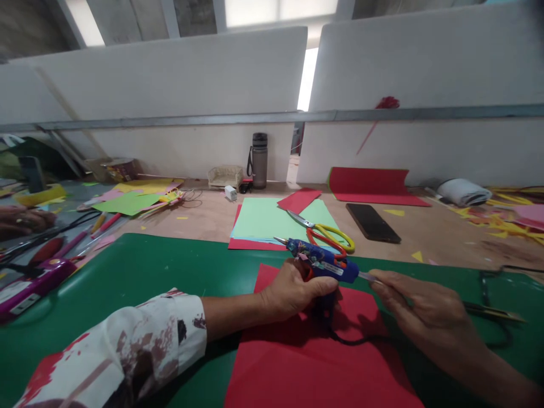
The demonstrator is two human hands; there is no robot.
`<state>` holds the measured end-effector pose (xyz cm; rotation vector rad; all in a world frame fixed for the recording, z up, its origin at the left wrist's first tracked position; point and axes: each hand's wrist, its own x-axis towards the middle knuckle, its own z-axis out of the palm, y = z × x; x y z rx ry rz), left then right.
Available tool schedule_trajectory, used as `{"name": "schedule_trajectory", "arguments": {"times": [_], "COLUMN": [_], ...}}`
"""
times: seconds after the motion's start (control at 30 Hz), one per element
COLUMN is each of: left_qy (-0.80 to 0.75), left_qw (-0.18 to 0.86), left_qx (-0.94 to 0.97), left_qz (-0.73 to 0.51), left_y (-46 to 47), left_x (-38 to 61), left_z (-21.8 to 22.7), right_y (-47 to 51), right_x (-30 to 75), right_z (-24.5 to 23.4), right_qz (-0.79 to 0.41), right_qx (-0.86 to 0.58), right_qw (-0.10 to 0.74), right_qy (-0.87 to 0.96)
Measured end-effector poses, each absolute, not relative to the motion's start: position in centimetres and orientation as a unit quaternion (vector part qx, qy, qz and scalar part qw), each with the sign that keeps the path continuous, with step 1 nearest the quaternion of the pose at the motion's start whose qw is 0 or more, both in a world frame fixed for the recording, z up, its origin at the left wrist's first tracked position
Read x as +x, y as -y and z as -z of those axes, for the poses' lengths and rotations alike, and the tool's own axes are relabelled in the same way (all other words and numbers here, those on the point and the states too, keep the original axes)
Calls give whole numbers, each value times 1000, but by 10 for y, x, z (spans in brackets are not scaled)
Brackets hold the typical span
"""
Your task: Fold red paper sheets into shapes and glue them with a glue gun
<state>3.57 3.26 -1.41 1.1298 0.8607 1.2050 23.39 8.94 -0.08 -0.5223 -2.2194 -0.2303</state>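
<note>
A blue hot glue gun [323,261] is gripped by its handle in my left hand [293,289], its nozzle pointing to the left. My right hand [425,317] pinches a translucent glue stick [368,276] that enters the gun's rear end. Below both hands lies red paper [314,351] on a green mat [170,283]. Just behind the gun, scissors [329,237] with orange and yellow handles rest on a stack of pale green paper [259,218]. The gun's black cord [361,341] runs right, under my right hand.
Behind the paper stand a grey bottle [260,161] and a small woven sofa model [225,176]. A black phone [372,222] lies to the right, before folded red paper [369,186]. At far left are another person's hand [21,221] and a purple tool [38,286].
</note>
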Motion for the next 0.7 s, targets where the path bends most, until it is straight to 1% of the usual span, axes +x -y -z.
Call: {"name": "schedule_trajectory", "arguments": {"times": [0.3,0.7], "left_qy": [-377,-378], "left_qw": [602,608], "left_qx": [478,470], "left_qz": [-515,-517], "left_y": [-33,-32], "left_x": [36,37], "left_z": [10,9], "right_y": [-90,-86], "right_x": [234,231], "right_z": [3,-3], "right_qz": [70,93], "right_qx": [-223,-241], "right_qw": [416,405], "right_qy": [879,877]}}
